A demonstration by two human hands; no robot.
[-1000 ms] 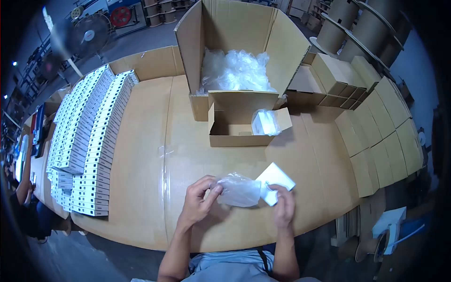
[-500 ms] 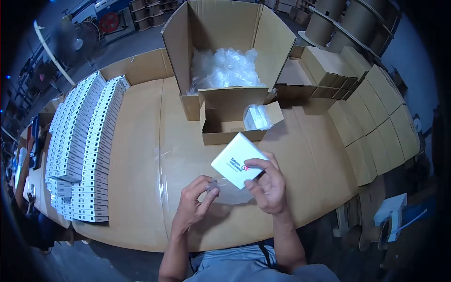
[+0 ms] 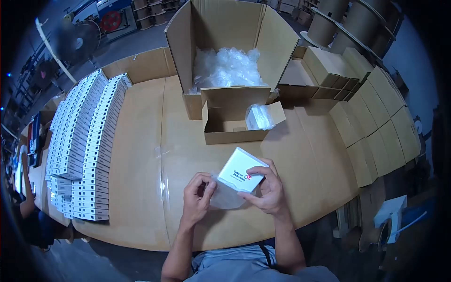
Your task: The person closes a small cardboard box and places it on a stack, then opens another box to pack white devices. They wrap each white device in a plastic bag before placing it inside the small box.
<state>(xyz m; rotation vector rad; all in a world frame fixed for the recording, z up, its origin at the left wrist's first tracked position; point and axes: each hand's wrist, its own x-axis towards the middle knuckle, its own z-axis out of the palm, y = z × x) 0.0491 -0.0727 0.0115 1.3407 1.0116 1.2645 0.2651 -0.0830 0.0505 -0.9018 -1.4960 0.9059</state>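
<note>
My right hand [image 3: 268, 188] grips a flat white box [image 3: 239, 167] with a printed logo, thumb and fingers at its right side. A clear plastic bag [image 3: 226, 197] is pinched in my left hand [image 3: 198, 195], its mouth around the lower left edge of the white box. Beyond my hands stands an open cardboard carton [image 3: 237, 137]. In its right end sits a white box wrapped in clear plastic [image 3: 259, 117].
A large open cardboard box [image 3: 277, 42] holding a heap of clear plastic bags [image 3: 229, 68] stands behind the carton. Stacked white boxes [image 3: 96, 155] line the left side. Closed brown cartons [image 3: 383, 127] are piled on the right. Part of another person [image 3: 30, 202] shows at far left.
The white box has come down and turned slightly, and its lower left edge has entered the bag's mouth. My left hand has shifted slightly up with the bag.
</note>
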